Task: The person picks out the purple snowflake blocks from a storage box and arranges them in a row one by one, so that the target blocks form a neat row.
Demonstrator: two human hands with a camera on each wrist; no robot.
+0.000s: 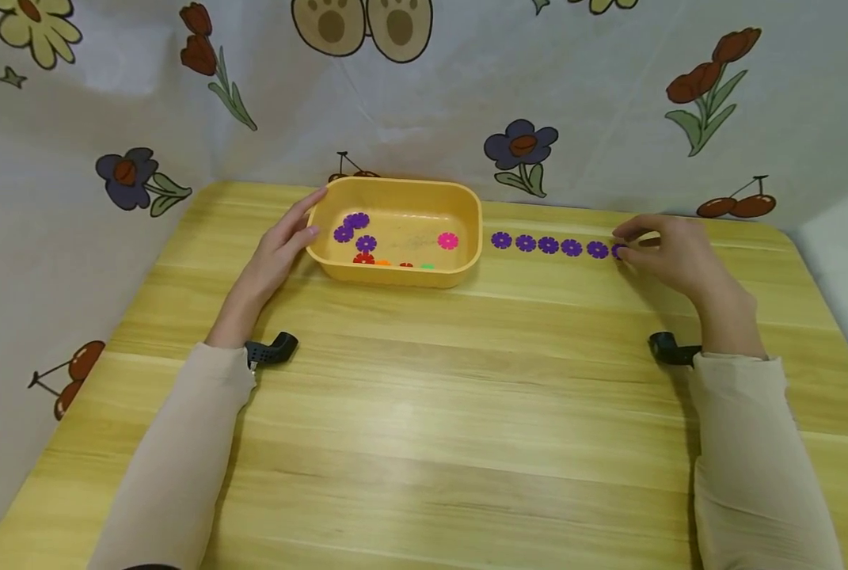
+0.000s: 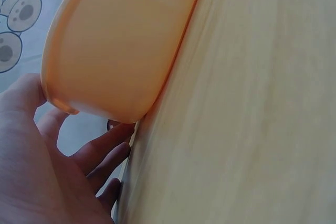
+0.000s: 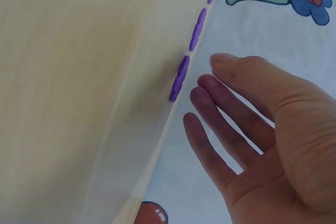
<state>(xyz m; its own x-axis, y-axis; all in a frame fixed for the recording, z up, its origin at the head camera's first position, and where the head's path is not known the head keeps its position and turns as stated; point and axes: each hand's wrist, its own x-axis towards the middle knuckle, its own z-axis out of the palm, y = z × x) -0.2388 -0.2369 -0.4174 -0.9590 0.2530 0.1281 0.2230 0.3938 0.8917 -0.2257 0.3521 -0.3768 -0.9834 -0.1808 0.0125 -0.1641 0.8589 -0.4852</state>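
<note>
Right grip (image 1: 683, 255): slack, with parted fingers, at upper right of head view; nothing visibly held.
End disc (image 1: 618, 252): flat on the surface (image 1: 452, 412), near its far edge; just left of the right grip and partly hidden by its fingertips in head view. In right wrist view, near frame centre, just beyond the fingertips, with a visible gap between.
Nearer hand: right, plainly.
Row of purple discs (image 1: 548, 245): six counted, end disc included; long axis left to right across the upper right of head view, dipping slightly toward the right grip. Narrowly spaced.
Judged critical: alignment of the end disc with the row's axis, and its spacing from the next disc leftward.
Disc finish: purple, round, thin, notched all around like a small flower; reduced to a slim, edge-on strip in right wrist view.
Yellow bin (image 1: 401, 275): upper centre of head view, just left of the row; shallow, rounded at the corners, long axis roughly matching the row's.
Left grip (image 1: 272, 255): holding the bin's left end, with thumb at the rim; well apart from the end disc.
Bin contents: purple pieces (image 1: 366, 244) at left, pink piece (image 1: 448, 241) at right, red piece (image 1: 363, 258) by the near wall; others there mostly hidden.
</note>
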